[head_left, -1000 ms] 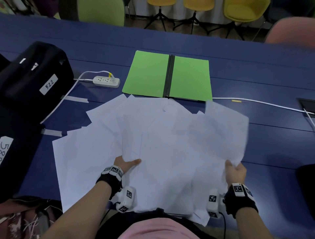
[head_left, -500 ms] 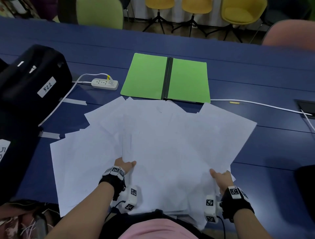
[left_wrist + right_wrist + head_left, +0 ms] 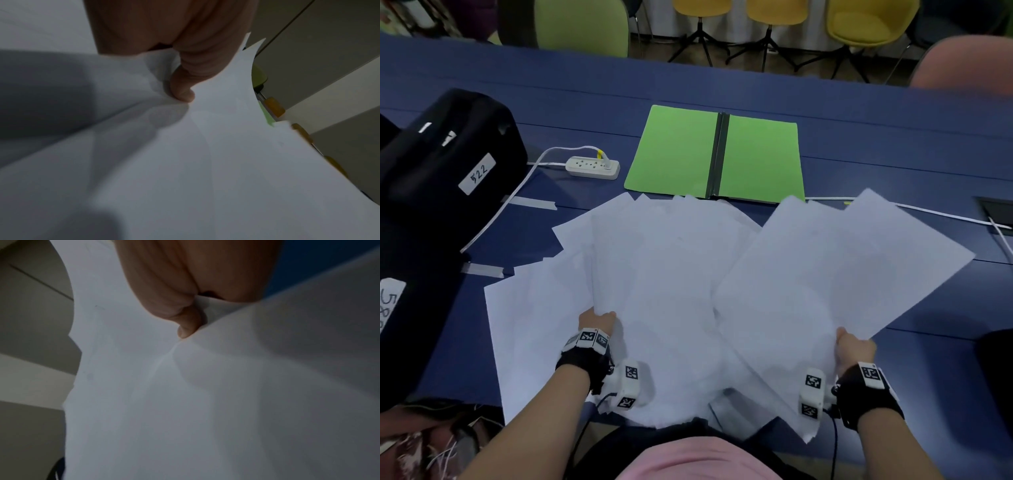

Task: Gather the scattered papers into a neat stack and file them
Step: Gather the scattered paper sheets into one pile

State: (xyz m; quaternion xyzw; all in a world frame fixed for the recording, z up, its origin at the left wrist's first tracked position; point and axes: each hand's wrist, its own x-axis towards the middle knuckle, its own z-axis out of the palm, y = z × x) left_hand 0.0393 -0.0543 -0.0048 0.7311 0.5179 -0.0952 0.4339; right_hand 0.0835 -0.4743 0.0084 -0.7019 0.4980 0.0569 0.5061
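Since a second ago, both hands have lifted and spread their bundles apart, and the right-hand sheets now fan out toward the far right instead of lying over the middle. Thumb and curled fingers of the left hand [image 3: 598, 320] pinch the near edge of the white papers [image 3: 654, 274], the thumb [image 3: 182, 91] pressing on top. The right hand [image 3: 854, 349] grips its own bundle the same way, thumb [image 3: 188, 327] on top. Loose sheets overlap across the near half of the blue table [image 3: 893, 144], some hanging over its near edge. Beyond them the green folder [image 3: 678, 150] lies open and flat, with a white power strip [image 3: 592, 167] just to its left and a black bag [image 3: 441, 154] farther left.
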